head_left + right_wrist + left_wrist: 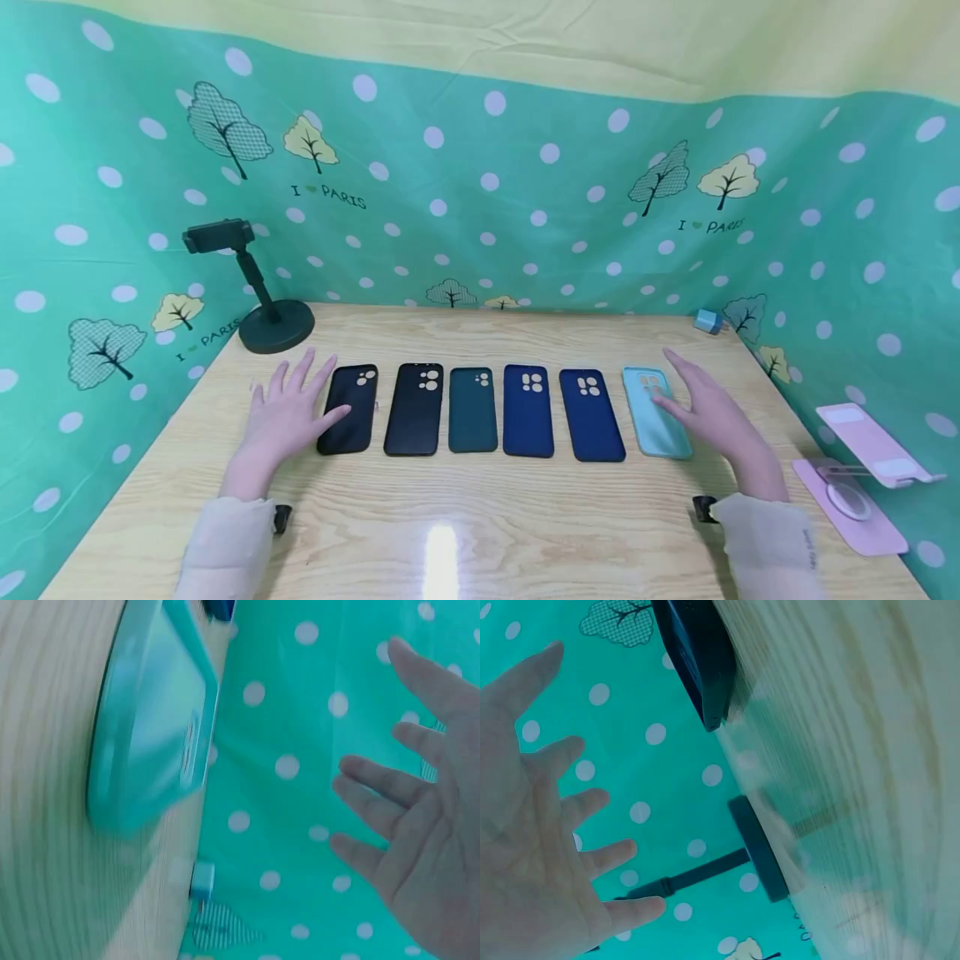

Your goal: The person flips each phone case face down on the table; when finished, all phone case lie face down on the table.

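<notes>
Several phone cases lie in a row on the wooden table (487, 517): two black ones (349, 408) (415, 408), a dark green one (473, 409), two navy ones (528, 410) (591, 413) and a light teal one (655, 410). My left hand (288, 412) is spread flat by the leftmost black case (697, 656), thumb at its edge. Over the right side of the teal case (150, 742) hovers my right hand (708, 408), fingers straight. Both hands (540, 847) (420, 817) hold nothing.
A dark phone stand (262, 312) with a round base (757, 847) sits at the back left. A small blue cube (708, 321) (202, 879) lies at the back right. A pink phone holder (862, 475) stands at the right edge. Spotted teal cloth walls surround the table.
</notes>
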Demonstrator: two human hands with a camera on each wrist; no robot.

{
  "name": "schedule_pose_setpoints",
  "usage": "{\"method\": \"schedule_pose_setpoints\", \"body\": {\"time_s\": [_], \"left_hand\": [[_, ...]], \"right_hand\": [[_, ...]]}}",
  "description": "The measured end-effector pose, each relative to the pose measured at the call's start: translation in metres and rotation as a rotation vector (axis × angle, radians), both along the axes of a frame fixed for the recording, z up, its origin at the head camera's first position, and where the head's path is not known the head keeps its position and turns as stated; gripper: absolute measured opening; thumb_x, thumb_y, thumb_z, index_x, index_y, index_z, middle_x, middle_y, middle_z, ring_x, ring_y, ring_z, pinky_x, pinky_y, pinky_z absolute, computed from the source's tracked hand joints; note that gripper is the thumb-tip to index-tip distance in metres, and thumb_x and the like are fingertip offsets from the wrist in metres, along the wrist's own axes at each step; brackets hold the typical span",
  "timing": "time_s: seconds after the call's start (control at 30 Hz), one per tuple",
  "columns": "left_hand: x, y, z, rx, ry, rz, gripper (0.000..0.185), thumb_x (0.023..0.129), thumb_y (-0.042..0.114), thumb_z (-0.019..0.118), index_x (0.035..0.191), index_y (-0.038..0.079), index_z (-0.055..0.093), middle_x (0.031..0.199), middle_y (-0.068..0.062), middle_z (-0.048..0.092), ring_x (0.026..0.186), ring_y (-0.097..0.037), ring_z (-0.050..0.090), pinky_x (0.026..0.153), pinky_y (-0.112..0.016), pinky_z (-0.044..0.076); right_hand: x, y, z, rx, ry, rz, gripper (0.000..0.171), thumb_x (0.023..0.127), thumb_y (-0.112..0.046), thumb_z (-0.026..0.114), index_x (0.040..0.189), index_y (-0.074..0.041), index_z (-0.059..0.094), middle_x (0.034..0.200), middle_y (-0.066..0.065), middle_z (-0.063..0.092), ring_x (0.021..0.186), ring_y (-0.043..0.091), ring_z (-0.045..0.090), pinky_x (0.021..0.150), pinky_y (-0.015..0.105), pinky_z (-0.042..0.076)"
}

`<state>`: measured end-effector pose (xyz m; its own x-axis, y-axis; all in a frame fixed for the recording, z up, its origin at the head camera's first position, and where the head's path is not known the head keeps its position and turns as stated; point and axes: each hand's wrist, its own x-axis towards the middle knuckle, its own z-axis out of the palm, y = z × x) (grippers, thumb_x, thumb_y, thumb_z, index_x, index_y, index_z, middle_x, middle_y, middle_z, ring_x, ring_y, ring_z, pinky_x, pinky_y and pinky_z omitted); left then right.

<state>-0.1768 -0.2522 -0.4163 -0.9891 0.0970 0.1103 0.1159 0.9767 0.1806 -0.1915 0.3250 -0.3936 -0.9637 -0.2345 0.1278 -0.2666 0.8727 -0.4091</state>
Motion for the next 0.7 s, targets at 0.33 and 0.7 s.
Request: {"method": "schedule_pose_setpoints", "body": {"time_s": [0.33, 0.7], "left_hand": [[-0.004, 0.000, -0.001, 0.089, -0.040, -0.031, 0.076, 0.094, 0.033, 0.060, 0.155, 0.013, 0.018, 0.153, -0.032, 0.021, 0.122, -0.062, 0.040, 0.082, -0.070, 0.046], [-0.006, -0.004, -0.001, 0.189, -0.086, -0.020, 0.069, 0.095, 0.021, 0.059, 0.151, 0.000, 0.024, 0.124, -0.033, 0.048, 0.085, -0.034, 0.059, 0.063, -0.050, 0.051]], "right_hand": [[0.005, -0.062, 0.002, -0.112, 0.188, 0.131, 0.052, 0.091, -0.016, 0.067, 0.137, 0.000, 0.050, 0.125, 0.020, 0.063, 0.118, 0.038, 0.058, 0.098, 0.057, 0.046], [0.000, -0.160, 0.012, -0.238, 0.005, 0.294, 0.045, 0.093, -0.024, 0.066, 0.133, -0.007, 0.056, 0.122, 0.011, 0.066, 0.113, 0.029, 0.063, 0.095, 0.048, 0.052]]}}
